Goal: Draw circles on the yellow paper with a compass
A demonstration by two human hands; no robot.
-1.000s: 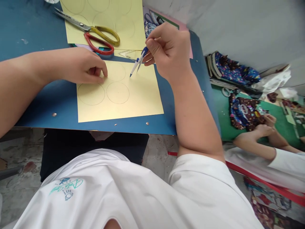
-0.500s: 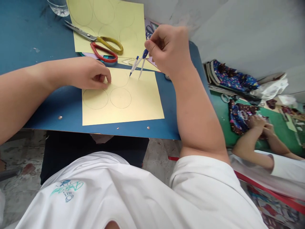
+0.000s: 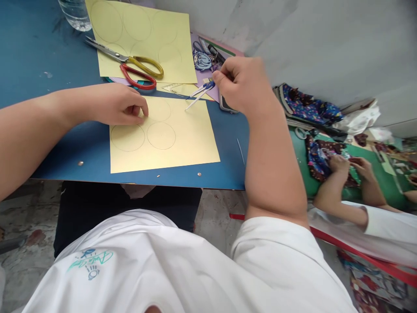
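A yellow sheet of paper [image 3: 182, 143] lies near the table's front edge, with several circles drawn on it. My left hand [image 3: 122, 106] rests loosely curled on its upper left part, hiding some of the paper; I see nothing in its fingers. My right hand [image 3: 243, 82] pinches the blue top of a white drawing compass [image 3: 202, 90]. The compass tilts, its legs pointing left toward the sheet's upper right part; whether a tip touches the paper I cannot tell. Red-and-yellow-handled scissors [image 3: 140, 69] lie on a second yellow sheet [image 3: 169, 26], which also bears circles.
A clear set square [image 3: 174, 89] lies between the two sheets. Behind my right hand are a keychain figure [image 3: 202, 61] and a purple sheet. A water container [image 3: 76, 15] stands at the back left. To the right, another person's hands [image 3: 339, 164] work at a green table [image 3: 299, 165].
My right hand has moved right and nearer to me with the compass, which now tilts lower. The view has shifted a little. My left hand stays curled on the sheet.
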